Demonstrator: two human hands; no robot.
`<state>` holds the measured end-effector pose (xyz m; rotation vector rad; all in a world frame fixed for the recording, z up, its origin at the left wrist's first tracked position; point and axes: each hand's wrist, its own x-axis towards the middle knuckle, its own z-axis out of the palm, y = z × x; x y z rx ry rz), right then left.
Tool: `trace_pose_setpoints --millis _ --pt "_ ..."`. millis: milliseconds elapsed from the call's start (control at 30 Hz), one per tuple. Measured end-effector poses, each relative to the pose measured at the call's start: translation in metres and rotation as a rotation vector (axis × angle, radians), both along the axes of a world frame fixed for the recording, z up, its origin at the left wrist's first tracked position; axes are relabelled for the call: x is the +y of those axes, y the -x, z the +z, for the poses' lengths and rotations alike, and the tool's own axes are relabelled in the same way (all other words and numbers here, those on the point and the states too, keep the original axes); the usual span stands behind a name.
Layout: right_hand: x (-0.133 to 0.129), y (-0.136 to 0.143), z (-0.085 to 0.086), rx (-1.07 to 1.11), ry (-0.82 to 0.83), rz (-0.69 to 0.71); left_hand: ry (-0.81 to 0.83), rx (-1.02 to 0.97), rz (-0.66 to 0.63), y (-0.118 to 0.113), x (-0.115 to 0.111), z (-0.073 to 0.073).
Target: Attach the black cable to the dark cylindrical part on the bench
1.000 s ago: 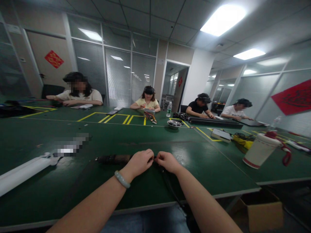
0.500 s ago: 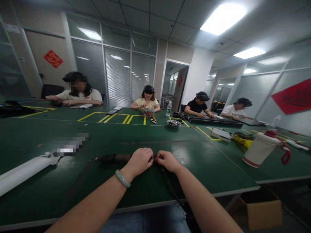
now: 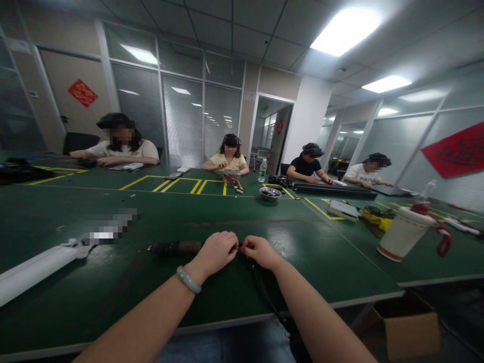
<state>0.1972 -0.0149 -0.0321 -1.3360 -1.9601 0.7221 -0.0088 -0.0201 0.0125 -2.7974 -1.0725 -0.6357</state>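
A dark electric screwdriver [image 3: 176, 248] lies on the green table, its tip towards the left. My left hand [image 3: 221, 248] is closed over its rear end, with a bangle on that wrist. Close by on the right, my right hand [image 3: 260, 250] pinches the cable end at the screwdriver's tail; the exact joint is hidden by the fingers. From there the black cable [image 3: 264, 291] runs down over the table's front edge. The fingertips of both hands nearly meet.
On the left lies a long white device [image 3: 41, 269], partly blurred out. A metal bowl [image 3: 270, 193] with small dark parts stands ahead. To the right are a white cup [image 3: 404, 234] and a white box [image 3: 343, 210]. Several people sit across the table; a cardboard box [image 3: 412, 333] is below.
Both hands stay in nearly the same place and keep their hold. My left wrist and bangle have shifted very slightly left.
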Motion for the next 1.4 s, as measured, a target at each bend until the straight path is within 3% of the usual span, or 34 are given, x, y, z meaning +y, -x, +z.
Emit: trace_pose_setpoints --millis 367,933,1400 --pt "-0.0040 0.0009 0.0068 -0.003 0.005 0.020 0.041 -0.058 0.023 0.0009 -0.0020 0.0003" --pt "-0.0004 0.0000 0.0018 0.005 0.019 0.004 0.017 -0.062 -0.007 0.0015 0.0028 -0.0072" --pt "0.0006 -0.0019 0.0000 0.010 0.002 0.019 0.018 -0.069 -0.022 0.0011 -0.0008 -0.0038"
